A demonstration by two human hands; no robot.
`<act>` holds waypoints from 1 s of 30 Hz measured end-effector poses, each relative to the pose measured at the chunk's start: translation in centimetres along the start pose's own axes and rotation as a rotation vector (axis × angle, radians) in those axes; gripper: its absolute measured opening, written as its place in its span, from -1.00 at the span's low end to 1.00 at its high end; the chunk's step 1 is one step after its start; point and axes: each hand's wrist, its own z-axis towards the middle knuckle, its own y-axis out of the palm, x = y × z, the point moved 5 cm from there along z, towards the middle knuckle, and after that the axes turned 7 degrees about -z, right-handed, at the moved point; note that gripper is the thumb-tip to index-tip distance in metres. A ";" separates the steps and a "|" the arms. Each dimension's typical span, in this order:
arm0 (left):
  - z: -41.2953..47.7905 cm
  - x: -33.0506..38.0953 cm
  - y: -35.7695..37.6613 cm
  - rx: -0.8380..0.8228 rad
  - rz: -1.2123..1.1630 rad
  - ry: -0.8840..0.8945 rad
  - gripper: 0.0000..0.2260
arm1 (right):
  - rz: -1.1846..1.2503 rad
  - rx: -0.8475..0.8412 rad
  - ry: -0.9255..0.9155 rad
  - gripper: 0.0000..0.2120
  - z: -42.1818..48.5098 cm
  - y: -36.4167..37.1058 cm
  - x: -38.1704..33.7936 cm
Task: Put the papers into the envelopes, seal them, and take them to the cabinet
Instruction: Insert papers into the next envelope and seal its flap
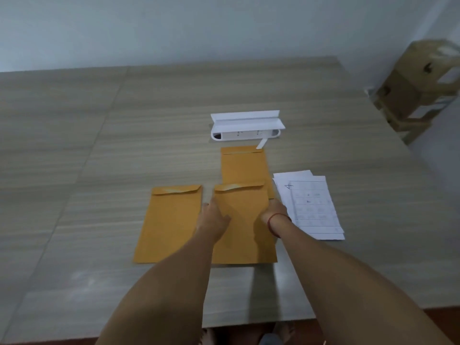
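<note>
Head view: the left hand (214, 217) pinches the left edge of the middle flat brown paper envelope (244, 235) on the grey wood-grain counter (99, 170), thumb on top, likely to steady it for filling. The right hand (273, 210) meets its right edge; fingers hidden, grip not determinable. The stack of white lined papers (313, 210) lies just beside it, within reach.

The top sheet of the paper stack (311, 207) bears one handwritten mark near its upper left corner. It resembles a "4", but the reading is uncertain. The printed table entries below it are too blurred to read. The small dark marks on the white box (245, 134) are illegible.
</note>
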 end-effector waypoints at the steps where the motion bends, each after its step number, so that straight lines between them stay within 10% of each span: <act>1: 0.0 0.5 1.0 -0.019 0.003 -0.011 -0.38 | -0.045 0.006 -0.007 -0.84 0.3 -0.4 0.8; 15: 0.2 4.0 4.1 0.056 0.207 0.063 -0.55 | -0.313 -0.031 -0.364 -0.79 3.8 -1.8 1.5; 21: 1.9 4.2 4.5 -0.071 0.126 0.021 -0.22 | -0.327 -0.087 -0.342 -0.27 4.7 -1.2 0.7; 30: 4.6 4.8 4.2 -0.139 0.169 -0.045 -0.26 | -0.464 -0.136 -0.281 -0.38 6.8 -1.2 -0.2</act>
